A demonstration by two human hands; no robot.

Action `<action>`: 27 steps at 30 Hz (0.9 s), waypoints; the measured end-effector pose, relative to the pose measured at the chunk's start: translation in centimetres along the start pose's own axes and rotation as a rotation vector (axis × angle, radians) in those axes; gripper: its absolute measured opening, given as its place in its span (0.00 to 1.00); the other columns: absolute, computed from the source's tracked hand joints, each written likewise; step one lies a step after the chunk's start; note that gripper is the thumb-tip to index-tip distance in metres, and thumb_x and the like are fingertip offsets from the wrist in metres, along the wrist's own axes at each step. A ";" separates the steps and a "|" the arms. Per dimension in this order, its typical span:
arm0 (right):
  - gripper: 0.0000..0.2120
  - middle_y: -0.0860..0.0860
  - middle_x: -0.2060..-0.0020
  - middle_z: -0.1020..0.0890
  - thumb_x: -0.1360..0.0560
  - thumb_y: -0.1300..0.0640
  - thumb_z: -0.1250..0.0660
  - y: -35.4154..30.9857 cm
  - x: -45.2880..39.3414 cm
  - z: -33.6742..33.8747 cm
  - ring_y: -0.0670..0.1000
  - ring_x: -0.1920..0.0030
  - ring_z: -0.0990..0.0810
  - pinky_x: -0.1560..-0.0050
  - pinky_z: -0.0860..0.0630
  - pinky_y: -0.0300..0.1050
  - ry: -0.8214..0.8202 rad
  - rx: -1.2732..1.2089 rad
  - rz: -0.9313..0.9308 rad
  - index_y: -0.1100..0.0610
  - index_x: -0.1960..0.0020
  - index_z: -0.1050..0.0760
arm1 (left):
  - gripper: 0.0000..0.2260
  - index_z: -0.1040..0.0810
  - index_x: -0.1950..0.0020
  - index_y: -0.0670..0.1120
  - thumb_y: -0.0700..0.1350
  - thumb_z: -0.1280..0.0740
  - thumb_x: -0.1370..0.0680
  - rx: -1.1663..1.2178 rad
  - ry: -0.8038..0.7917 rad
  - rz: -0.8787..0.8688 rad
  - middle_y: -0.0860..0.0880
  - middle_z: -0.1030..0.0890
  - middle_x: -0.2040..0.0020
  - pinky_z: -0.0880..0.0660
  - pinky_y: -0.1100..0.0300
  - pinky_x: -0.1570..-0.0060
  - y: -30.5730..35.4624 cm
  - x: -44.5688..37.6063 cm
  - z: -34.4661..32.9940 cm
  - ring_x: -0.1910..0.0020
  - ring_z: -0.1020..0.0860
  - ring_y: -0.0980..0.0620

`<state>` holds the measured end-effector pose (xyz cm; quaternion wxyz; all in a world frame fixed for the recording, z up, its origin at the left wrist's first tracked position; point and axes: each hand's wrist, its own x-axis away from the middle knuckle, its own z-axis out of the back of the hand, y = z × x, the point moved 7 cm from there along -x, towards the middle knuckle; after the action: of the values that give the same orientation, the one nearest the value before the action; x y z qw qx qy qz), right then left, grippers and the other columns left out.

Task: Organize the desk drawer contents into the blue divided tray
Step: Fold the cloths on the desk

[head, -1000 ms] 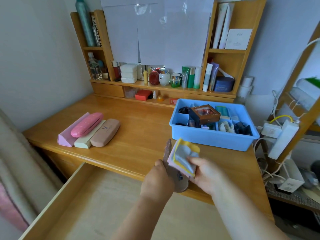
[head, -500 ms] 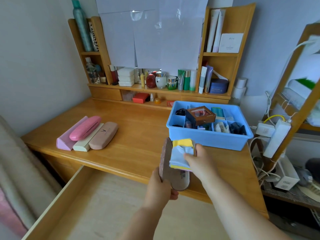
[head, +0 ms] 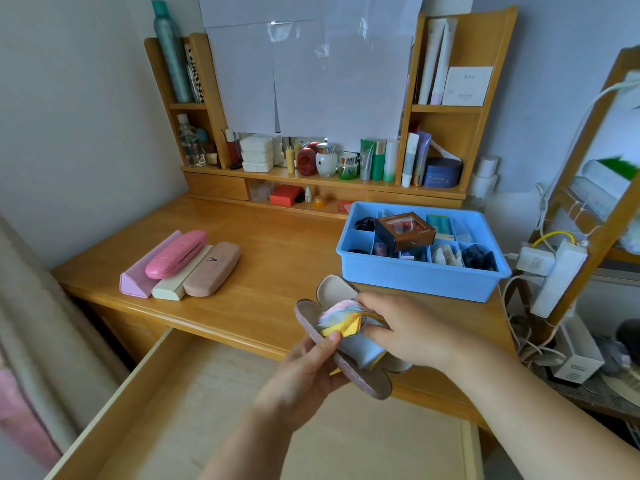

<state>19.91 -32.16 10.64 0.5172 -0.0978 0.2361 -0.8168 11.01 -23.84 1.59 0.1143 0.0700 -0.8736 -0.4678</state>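
**Case spread open, cloths pressed inside**

Since the earlier frame the glasses case (head: 349, 372) has swung from standing on edge to lying spread open, and the folded cloths (head: 341, 322), then held above it, now sit between its two halves.

At the left of the frame, four closed glasses cases (head: 180, 266) lie side by side on the desk (head: 277, 258), touching one another: a pink triangular one, a glossy pink one, a cream one and a tan one. Below them the open drawer (head: 194, 410) fills the lower left.

In the lower centre, the left hand (head: 304, 372) grips the open case from beneath, its thumb curled over the near edge and onto the yellow cloth. Just to the right, the right hand (head: 412, 329) pinches the stack of cloths from above, fingers curled round them. How many cloths there are cannot be told; yellow, pink and pale blue layers show.

Beyond the hands, right of centre, the blue divided tray (head: 415, 282) stands on the desk, well apart from the held case. One brown box (head: 405, 232) lies tilted across its dividers among small dark items. Nothing lies between hands and tray.
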 end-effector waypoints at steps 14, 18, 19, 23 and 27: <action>0.11 0.51 0.56 0.18 0.23 0.70 0.41 0.3 2.5 -2.9 0.44 0.58 0.20 0.59 0.26 0.35 -0.448 -0.865 -0.334 0.58 0.47 0.25 | 0.22 0.23 0.37 0.44 0.37 0.28 0.31 -0.233 -0.127 -0.043 0.40 0.20 0.43 0.23 0.56 0.55 -1.5 1.4 -2.4 0.47 0.20 0.46; 0.08 0.58 0.53 0.24 0.24 0.61 0.42 1.0 1.4 -3.2 0.51 0.55 0.27 0.58 0.33 0.45 -0.375 -0.141 -0.294 0.59 0.46 0.30 | 0.22 0.20 0.41 0.45 0.39 0.24 0.34 -0.180 -0.071 -0.052 0.40 0.19 0.43 0.23 0.54 0.51 -1.7 1.3 -2.3 0.45 0.20 0.44; 0.05 0.55 0.54 0.25 0.23 0.59 0.43 0.9 1.3 -3.2 0.52 0.55 0.27 0.59 0.33 0.46 -0.335 0.004 -0.266 0.58 0.49 0.32 | 0.21 0.20 0.42 0.44 0.39 0.24 0.34 -0.164 -0.059 -0.058 0.39 0.19 0.43 0.23 0.54 0.49 -1.8 1.2 -2.3 0.44 0.20 0.44; 0.04 0.52 0.55 0.23 0.22 0.57 0.46 -0.2 1.4 -3.1 0.52 0.55 0.26 0.60 0.31 0.45 -0.093 0.132 -0.176 0.51 0.49 0.35 | 0.20 0.22 0.41 0.40 0.38 0.24 0.32 -0.135 -0.060 -0.102 0.37 0.19 0.44 0.24 0.51 0.46 -1.6 1.0 -2.5 0.43 0.21 0.41; 0.16 0.49 0.47 0.21 0.22 0.56 0.45 -0.8 1.7 -2.9 0.51 0.50 0.23 0.55 0.29 0.43 0.175 0.155 -0.037 0.48 0.35 0.33 | 0.21 0.22 0.42 0.37 0.34 0.26 0.35 -0.086 -0.028 -0.091 0.36 0.19 0.46 0.23 0.52 0.49 -1.4 0.9 -2.0 0.48 0.20 0.42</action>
<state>17.37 -32.60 8.35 0.4854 0.0099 0.2147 -0.8475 10.69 -26.43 1.65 0.0836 0.0980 -0.8502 -0.5104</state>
